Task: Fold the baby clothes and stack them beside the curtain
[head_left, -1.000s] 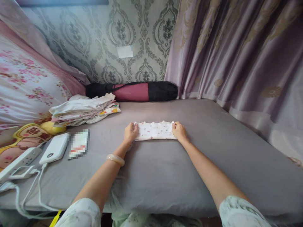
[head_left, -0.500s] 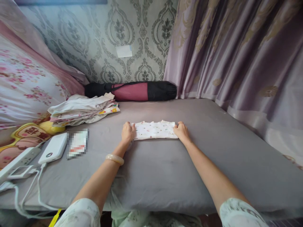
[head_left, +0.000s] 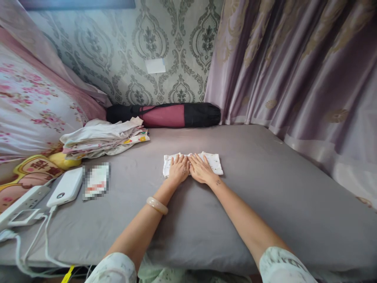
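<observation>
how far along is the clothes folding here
Done: a stack of folded clothes lies at the far left of the grey bed. In hand: a small printed cloth lies folded into a short strip, with the left hand and right hand pressed flat on its middle. Left: probably moving this piece to the stack, since it lies apart from it.

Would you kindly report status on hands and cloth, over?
Left hand and right hand open, flat, side by side on folded cloth. Cloth lies on bed. Clothes pile well left, nothing in the way.
</observation>
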`<state>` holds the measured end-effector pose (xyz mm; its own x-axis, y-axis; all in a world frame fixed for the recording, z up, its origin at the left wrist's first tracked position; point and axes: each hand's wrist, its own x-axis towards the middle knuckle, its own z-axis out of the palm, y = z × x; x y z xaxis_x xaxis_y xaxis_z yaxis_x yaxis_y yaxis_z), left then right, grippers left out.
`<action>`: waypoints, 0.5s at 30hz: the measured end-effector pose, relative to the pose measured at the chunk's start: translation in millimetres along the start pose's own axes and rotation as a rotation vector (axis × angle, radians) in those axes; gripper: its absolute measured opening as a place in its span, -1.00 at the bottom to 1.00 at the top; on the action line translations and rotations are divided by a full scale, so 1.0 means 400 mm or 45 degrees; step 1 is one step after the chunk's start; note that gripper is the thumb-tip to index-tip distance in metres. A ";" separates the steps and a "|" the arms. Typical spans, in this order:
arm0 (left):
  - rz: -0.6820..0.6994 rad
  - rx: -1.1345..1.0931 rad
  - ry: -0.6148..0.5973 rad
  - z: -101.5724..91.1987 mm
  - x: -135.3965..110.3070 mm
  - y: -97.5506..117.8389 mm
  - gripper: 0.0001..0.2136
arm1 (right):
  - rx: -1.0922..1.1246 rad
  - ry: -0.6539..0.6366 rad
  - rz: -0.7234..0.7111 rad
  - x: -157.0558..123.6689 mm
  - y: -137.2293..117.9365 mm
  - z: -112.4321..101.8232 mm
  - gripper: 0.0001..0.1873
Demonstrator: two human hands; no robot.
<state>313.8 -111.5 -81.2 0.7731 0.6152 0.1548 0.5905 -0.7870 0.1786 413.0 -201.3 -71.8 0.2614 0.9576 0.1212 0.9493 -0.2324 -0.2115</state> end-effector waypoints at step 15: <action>-0.013 0.064 -0.070 0.012 0.002 -0.020 -0.49 | -0.002 0.062 0.167 0.012 0.032 0.036 -0.39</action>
<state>310.9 -105.0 -87.2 0.7776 0.6209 0.0991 0.6085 -0.7828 0.1303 423.8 -197.4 -87.7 0.3916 0.9095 0.1395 0.9066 -0.3554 -0.2274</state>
